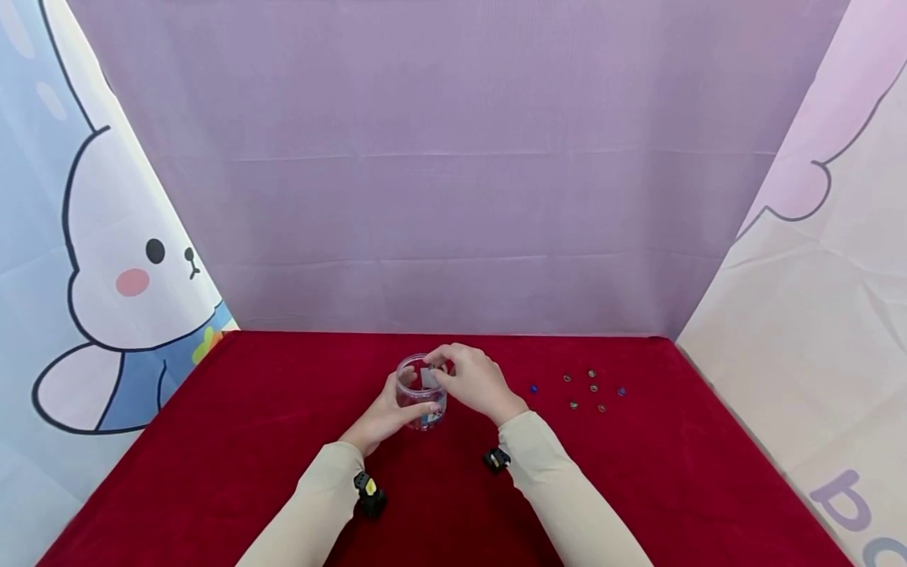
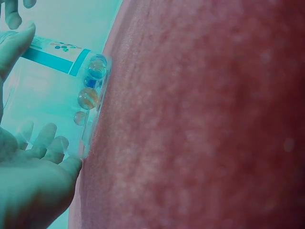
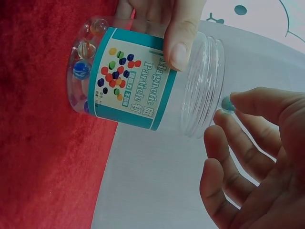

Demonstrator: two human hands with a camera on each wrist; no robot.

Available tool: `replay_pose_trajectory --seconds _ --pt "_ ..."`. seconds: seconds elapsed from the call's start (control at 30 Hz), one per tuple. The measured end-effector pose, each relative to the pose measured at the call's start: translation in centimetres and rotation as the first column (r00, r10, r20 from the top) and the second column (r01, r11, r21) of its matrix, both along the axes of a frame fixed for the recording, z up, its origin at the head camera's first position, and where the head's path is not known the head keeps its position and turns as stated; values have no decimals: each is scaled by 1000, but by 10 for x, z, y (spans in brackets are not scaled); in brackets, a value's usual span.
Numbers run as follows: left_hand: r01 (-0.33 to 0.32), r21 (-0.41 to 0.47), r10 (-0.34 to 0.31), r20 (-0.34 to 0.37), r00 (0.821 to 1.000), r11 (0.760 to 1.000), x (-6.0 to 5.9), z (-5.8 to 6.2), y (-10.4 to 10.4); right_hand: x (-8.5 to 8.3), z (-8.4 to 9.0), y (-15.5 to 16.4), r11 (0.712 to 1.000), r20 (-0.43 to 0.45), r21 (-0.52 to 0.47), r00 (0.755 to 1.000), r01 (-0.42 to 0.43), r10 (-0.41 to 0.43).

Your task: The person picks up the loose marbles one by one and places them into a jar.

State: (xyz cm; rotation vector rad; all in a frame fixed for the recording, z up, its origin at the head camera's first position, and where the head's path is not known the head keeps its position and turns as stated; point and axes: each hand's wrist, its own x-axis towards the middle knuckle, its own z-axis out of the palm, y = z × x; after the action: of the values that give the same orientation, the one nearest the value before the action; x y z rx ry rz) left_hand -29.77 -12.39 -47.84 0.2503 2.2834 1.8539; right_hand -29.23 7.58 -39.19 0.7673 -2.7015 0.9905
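- Head view: the left hand [image 1: 383, 416] grasps a clear jar [image 1: 422, 391], its thumb laid across the front wall
- The jar stands mouth up near the front middle of the red cloth [image 1: 212, 441]
- The right hand [image 1: 478, 383] is at the jar's rim, its fingers bent over the right side of the mouth
- Seven loose marbles [image 1: 594, 387] lie spread on the cloth to the right of the right hand, two of them blue
- A purple backdrop [image 1: 453, 173] hangs behind, with a cartoon panel [image 1: 135, 268] at the left
- Left wrist view: the left thumb presses near the label [image 2: 57, 50] while the other fingers support the opposite side; marbles inside [image 2: 88, 98] gather at the base
- The right fingers show only in part at the upper corner, so their grip cannot be told here
- Right wrist view: the right thumb and a fingertip pinch a greenish marble [image 3: 228, 103] just outside the jar's mouth, the other fingers loosely curved
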Motion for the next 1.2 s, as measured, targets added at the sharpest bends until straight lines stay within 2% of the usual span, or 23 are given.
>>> replay_pose_trajectory --seconds 0.3,0.73,1.0,1.2 --pt "-1 -3 1 2 1000 1000 0 -1 0 2 -1 2 1000 34 -4 999 -13 13" --pt "-6 -11 6 0 1000 1000 2 2 0 6 -1 9 999 -4 33 1000 7 -6" --pt "-17 -18 17 -6 1000 1000 1 0 0 8 -7 27 998 -23 45 999 34 -33" --pt "-17 -30 17 -10 1000 999 1 -1 -1 11 -12 41 995 1 73 998 68 -68"
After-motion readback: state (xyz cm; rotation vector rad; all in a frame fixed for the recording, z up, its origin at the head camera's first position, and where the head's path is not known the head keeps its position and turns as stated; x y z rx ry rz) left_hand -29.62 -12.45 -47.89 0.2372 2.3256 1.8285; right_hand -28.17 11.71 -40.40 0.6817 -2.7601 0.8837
